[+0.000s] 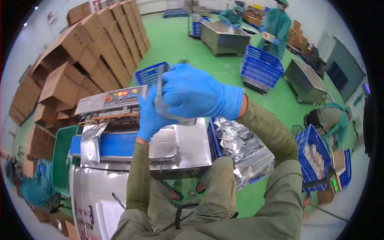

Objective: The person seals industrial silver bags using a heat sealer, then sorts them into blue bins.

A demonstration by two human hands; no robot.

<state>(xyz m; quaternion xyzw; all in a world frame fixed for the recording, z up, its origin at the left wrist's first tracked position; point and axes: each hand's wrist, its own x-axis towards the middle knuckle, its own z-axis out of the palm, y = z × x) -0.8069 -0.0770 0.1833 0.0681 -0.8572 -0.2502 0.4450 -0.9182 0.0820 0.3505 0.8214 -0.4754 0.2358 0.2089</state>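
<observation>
Both my hands wear blue gloves and are raised close together over the steel end of a bench-top sealing machine (pixel 120 98). My right hand (pixel 198 92) is closed around a narrow grey object (pixel 159 90) whose kind I cannot make out. My left hand (pixel 150 116) grips the same object from the left side, partly behind it. A silver foil pouch (pixel 91 144) lies across the machine's blue belt (pixel 118 145). To the right of the machine, a pile of silver foil pouches (pixel 242 148) fills a blue crate.
Cardboard boxes (pixel 100 40) are stacked at the left, near a green bin (pixel 62 160). Papers (pixel 110 218) and a pen (pixel 118 201) lie on the front steel table. Blue crates (pixel 262 66), steel tubs (pixel 226 38) and several gowned people (pixel 280 28) are around the room.
</observation>
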